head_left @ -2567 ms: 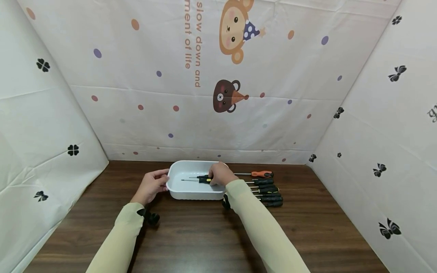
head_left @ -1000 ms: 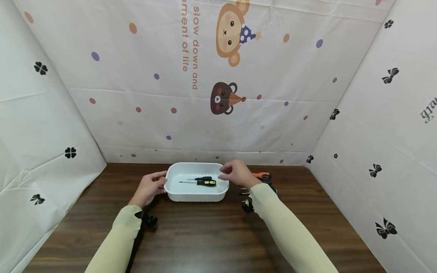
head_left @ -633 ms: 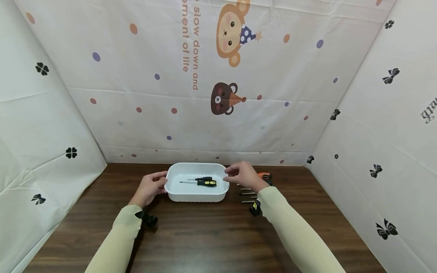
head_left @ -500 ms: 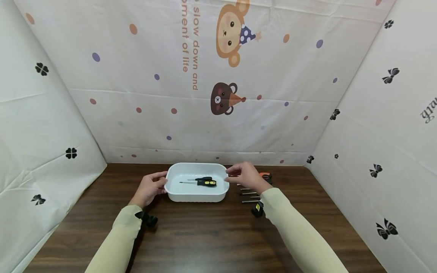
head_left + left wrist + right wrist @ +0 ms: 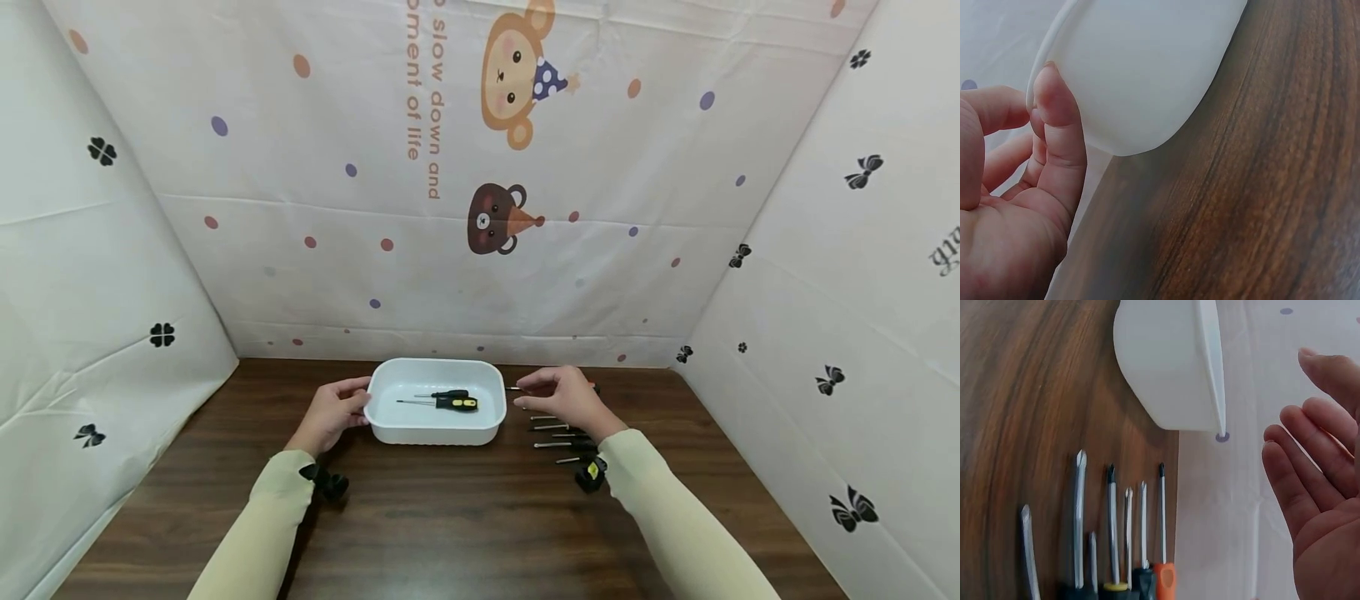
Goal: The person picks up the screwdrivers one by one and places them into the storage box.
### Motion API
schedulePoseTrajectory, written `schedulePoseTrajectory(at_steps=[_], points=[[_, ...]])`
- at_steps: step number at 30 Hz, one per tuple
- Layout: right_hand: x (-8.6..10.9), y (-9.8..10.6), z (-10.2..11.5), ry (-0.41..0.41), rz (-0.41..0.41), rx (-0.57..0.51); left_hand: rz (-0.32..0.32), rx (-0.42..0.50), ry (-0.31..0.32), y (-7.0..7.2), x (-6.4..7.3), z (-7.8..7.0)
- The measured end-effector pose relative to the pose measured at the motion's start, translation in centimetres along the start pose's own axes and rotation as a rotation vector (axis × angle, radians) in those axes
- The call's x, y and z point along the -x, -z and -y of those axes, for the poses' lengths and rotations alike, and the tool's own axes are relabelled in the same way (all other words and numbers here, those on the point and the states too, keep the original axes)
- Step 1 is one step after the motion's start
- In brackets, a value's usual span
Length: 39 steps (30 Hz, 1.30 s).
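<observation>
A white plastic tray point(image 5: 435, 436) stands on the table. Inside it lie a black-and-yellow screwdriver point(image 5: 456, 404) and, just behind, a smaller black screwdriver point(image 5: 452, 393). My left hand point(image 5: 328, 414) pinches the tray's left rim between thumb and fingers, as the left wrist view also shows. To the right of the tray, my right hand point(image 5: 566, 400) hovers with thumb and fingers apart, holding nothing. Several screwdrivers lie in a row under and beside it, among them an orange-handled screwdriver point(image 5: 1164, 578) and a yellow-ringed screwdriver point(image 5: 1114, 537); their handles are partly hidden.
The brown wooden table point(image 5: 442, 517) carries everything. A white printed cloth point(image 5: 420, 275) rises right behind the tray, with more cloth at both sides. A black wrist device point(image 5: 590, 475) sits at the right sleeve, partly covering the nearest screwdriver handles.
My right hand has let go of the black-and-yellow screwdriver in the tray and moved out rightward over the row. The left hand stays on the rim.
</observation>
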State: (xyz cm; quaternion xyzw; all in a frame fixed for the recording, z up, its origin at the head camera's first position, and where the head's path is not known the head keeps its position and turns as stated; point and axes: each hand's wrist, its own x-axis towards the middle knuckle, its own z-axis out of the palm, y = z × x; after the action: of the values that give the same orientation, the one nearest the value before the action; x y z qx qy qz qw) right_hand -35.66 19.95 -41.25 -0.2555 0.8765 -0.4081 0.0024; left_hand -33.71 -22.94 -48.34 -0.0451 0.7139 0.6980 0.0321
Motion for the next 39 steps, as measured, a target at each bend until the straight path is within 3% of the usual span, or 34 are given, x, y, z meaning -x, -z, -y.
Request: schedulePoseTrajectory(at_steps=[5, 14, 25, 39], points=[[1.1, 0.6, -0.5, -0.013, -0.023, -0.012, 0.005, 0.008, -0.005, 0.0, 0.0, -0.1], [2.7, 1.4, -2.2, 0.053, -0.046, -0.043, -0.004, 0.002, -0.008, -0.1, 0.1, -0.1], [4.8, 1.9, -3.8, 0.068, -0.082, -0.084, -0.002, -0.014, -0.015, -0.1, 0.2, 0.0], [7.0, 1.9, -6.1, 0.043, -0.077, -0.089, -0.01, -0.021, -0.002, 0.0, -0.1, 0.2]])
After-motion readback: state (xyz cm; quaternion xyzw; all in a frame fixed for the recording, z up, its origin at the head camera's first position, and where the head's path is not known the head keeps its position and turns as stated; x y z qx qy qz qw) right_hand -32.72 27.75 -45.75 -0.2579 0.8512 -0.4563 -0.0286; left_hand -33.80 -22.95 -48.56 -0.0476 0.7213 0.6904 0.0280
